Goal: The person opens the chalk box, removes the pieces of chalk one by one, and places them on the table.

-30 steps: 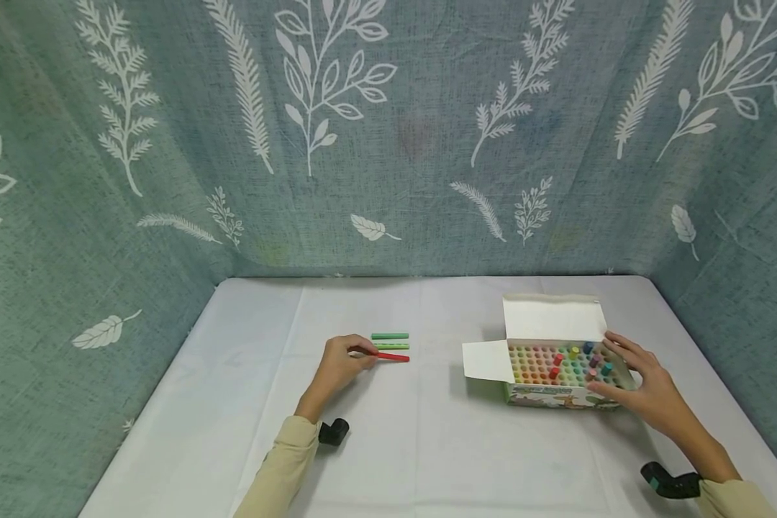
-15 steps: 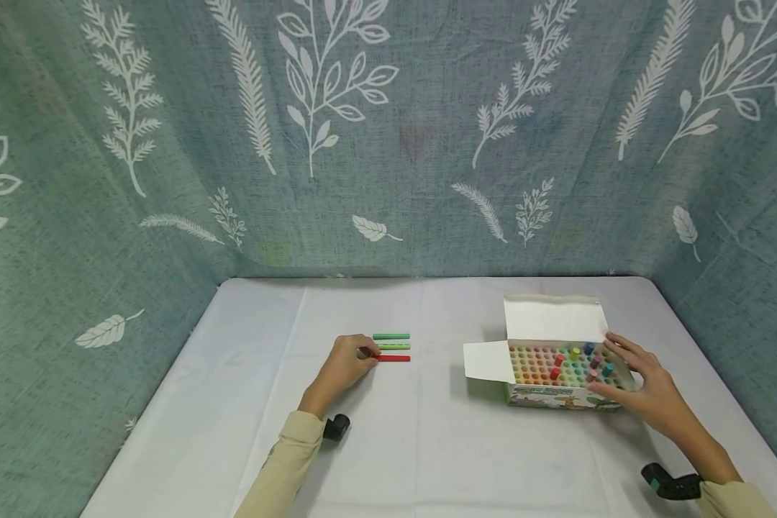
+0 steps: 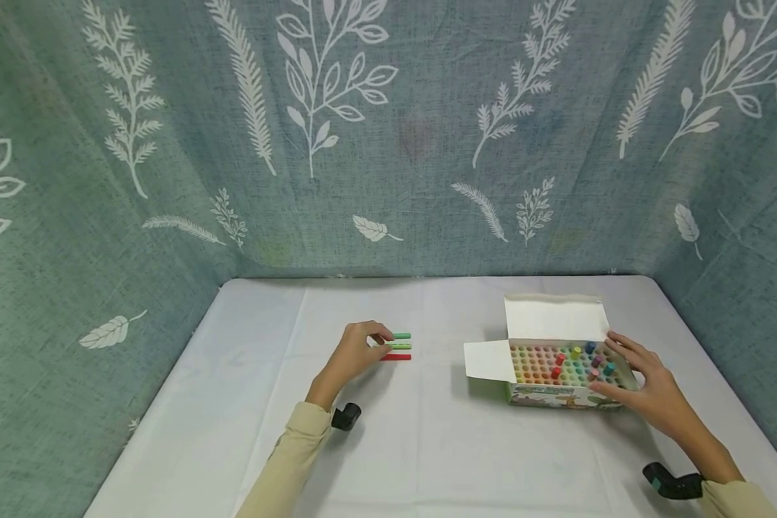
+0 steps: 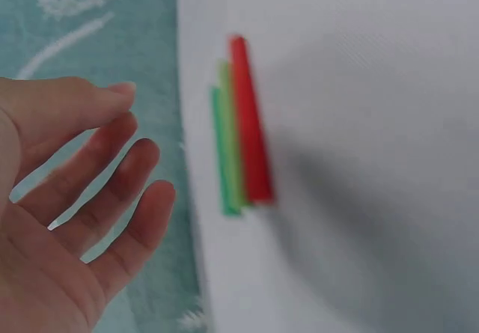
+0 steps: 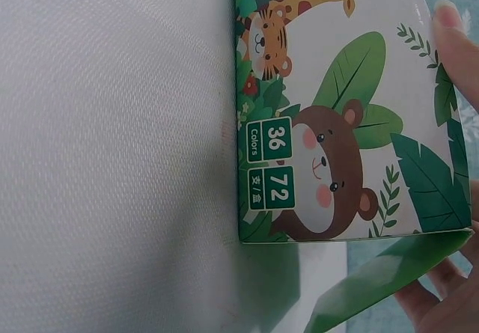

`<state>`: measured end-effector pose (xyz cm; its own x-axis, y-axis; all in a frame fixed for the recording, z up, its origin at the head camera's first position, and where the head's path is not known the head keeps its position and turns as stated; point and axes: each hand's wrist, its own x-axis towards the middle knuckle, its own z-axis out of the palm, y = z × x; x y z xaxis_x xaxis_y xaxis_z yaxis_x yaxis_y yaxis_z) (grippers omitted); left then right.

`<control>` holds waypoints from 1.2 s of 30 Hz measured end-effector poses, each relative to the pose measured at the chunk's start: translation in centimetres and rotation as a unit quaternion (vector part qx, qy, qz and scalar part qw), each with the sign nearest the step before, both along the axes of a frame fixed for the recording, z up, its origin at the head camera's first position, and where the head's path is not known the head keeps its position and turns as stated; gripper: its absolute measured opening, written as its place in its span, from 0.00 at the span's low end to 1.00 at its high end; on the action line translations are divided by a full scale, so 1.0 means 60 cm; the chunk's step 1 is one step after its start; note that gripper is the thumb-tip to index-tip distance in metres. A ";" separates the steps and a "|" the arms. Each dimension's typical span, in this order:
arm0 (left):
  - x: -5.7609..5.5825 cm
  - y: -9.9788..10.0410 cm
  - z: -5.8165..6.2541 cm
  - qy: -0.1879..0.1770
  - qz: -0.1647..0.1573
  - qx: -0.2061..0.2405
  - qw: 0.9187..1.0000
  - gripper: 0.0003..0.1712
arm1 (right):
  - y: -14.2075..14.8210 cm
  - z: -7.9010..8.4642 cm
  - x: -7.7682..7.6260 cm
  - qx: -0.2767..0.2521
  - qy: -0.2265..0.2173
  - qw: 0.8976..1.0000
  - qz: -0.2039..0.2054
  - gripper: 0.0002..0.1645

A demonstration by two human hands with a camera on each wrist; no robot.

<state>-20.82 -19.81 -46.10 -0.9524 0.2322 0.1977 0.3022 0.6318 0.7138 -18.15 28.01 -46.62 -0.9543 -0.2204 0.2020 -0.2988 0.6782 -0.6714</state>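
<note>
My left hand (image 3: 355, 357) hovers by the left ends of three thin crayon-like sticks lying side by side. They are a red stick (image 3: 399, 357), a light green stick (image 3: 401, 347) and a green stick (image 3: 403, 336). In the left wrist view, the thumb and index tips of that hand (image 4: 82, 183) come together with nothing between them, apart from the blurred sticks. My right hand (image 3: 650, 388) holds the right end of an open cardboard box (image 3: 544, 396), thumb at the near edge and fingers at the far edge. Several coloured sticks stand in its holed tray (image 3: 534, 363).
The box's white lid (image 3: 555, 319) stands raised at the back, and a side flap (image 3: 488, 360) sticks out left. A white cloth covers the table (image 3: 421, 446). Leaf-patterned curtains (image 3: 421, 201) surround its back and sides.
The red stick, first between the left fingers, now lies let go beside the green ones. The left hand has lifted and shifted slightly right and away from me. The right hand stays put.
</note>
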 end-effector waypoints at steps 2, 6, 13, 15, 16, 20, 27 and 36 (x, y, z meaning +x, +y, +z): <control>-0.003 0.013 0.011 0.005 -0.010 0.009 1.000 0.06 | 0.000 0.001 0.001 0.003 -0.004 1.000 -0.003 0.51; -0.006 0.043 0.034 0.010 -0.032 0.022 0.999 0.06 | 0.002 0.003 0.002 0.004 -0.005 1.000 -0.005 0.51; -0.011 0.093 0.069 0.016 -0.073 0.036 0.997 0.05 | 0.003 0.003 0.003 0.003 -0.006 1.000 -0.008 0.51; -0.014 0.106 0.075 0.014 -0.079 0.042 0.996 0.05 | 0.003 0.003 0.004 0.001 -0.005 1.000 -0.007 0.51; -0.015 0.112 0.077 0.016 -0.083 0.043 0.996 0.05 | 0.002 0.003 0.004 0.000 -0.002 1.000 -0.006 0.51; -0.023 0.136 0.081 0.031 -0.098 0.036 0.994 0.05 | 0.001 0.003 0.004 -0.006 0.008 1.000 0.001 0.51; -0.031 0.181 0.087 0.054 -0.139 0.032 0.988 0.05 | -0.003 0.002 0.004 -0.004 0.014 1.000 0.003 0.51; -0.033 0.228 0.108 0.039 -0.179 0.017 0.983 0.06 | -0.003 0.002 0.002 0.002 0.011 1.000 0.000 0.51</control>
<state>-22.81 -6.16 -39.63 -0.7925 0.5418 0.2799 0.5550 0.4506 0.6992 -18.05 27.84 -46.49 -0.9498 -0.2215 0.2210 -0.3129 0.6815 -0.6616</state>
